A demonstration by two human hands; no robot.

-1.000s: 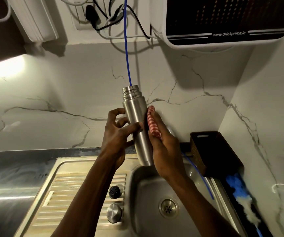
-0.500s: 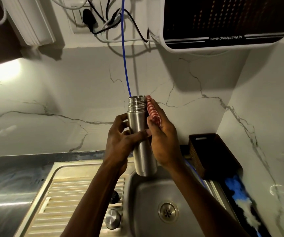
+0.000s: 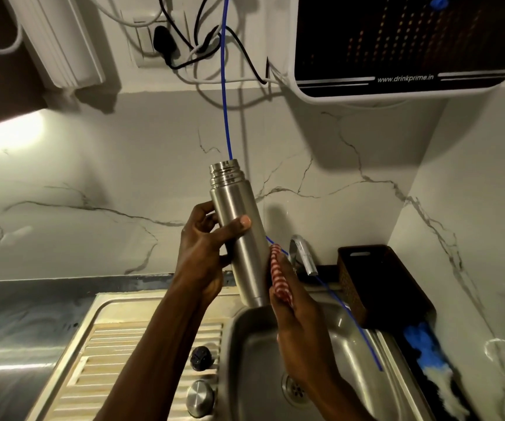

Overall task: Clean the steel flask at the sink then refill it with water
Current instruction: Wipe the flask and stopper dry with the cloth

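Observation:
An open steel flask (image 3: 239, 226) stands upright over the sink basin (image 3: 345, 335), its threaded mouth at the top. My left hand (image 3: 202, 247) grips its middle, thumb across the front. My right hand (image 3: 293, 308) presses a red-and-white checked cloth (image 3: 280, 276) against the flask's lower right side. On the draining board (image 3: 117, 354) lie a steel cap (image 3: 200, 398) and a dark stopper (image 3: 201, 357).
A tap (image 3: 304, 253) sticks out behind the cloth. A blue tube (image 3: 224, 86) hangs from above down into the basin. A white water purifier (image 3: 397, 41) is mounted at upper right. A dark basket (image 3: 378, 284) and a blue-and-white cloth (image 3: 430, 363) sit right of the sink.
My right hand with the cloth has slid from the flask's neck down to its lower part. The flask stays in my left hand.

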